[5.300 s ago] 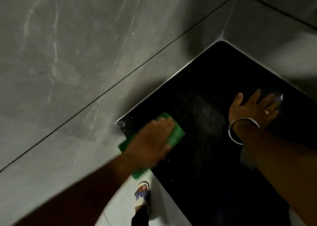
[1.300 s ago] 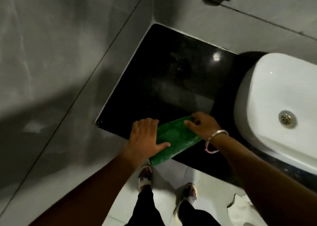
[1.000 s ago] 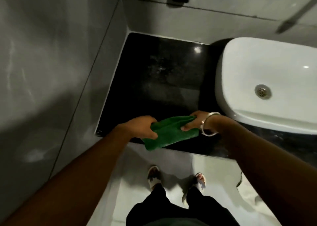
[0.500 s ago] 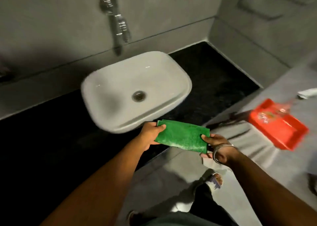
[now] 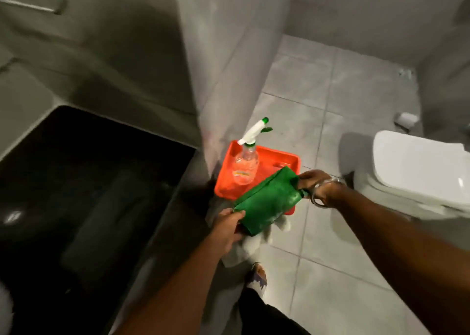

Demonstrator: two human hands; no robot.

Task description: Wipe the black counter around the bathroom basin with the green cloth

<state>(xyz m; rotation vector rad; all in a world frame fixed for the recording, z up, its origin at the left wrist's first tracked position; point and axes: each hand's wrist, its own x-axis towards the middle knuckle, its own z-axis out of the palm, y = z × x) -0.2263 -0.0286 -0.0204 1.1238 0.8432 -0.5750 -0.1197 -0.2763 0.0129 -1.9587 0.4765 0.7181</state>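
Note:
The folded green cloth (image 5: 268, 202) is stretched in the air between both hands, above the floor and over the near corner of an orange tray. My left hand (image 5: 230, 224) pinches its lower left end. My right hand (image 5: 314, 182), with a metal bangle at the wrist, grips its upper right end. The black counter (image 5: 84, 182) lies to the left, apart from the cloth. Only a white sliver of the basin (image 5: 5, 299) shows at the lower left edge.
An orange tray (image 5: 277, 156) sits on the tiled floor by a grey wall corner (image 5: 201, 105), with a clear spray bottle (image 5: 246, 166) standing in it. A white toilet (image 5: 417, 169) is at the right. My sandalled foot (image 5: 258, 276) is below the cloth.
The view has swung right, away from the basin toward the tray and toilet. The cloth, once wiped on the counter with my left hand, is now held by both hands over the tray.

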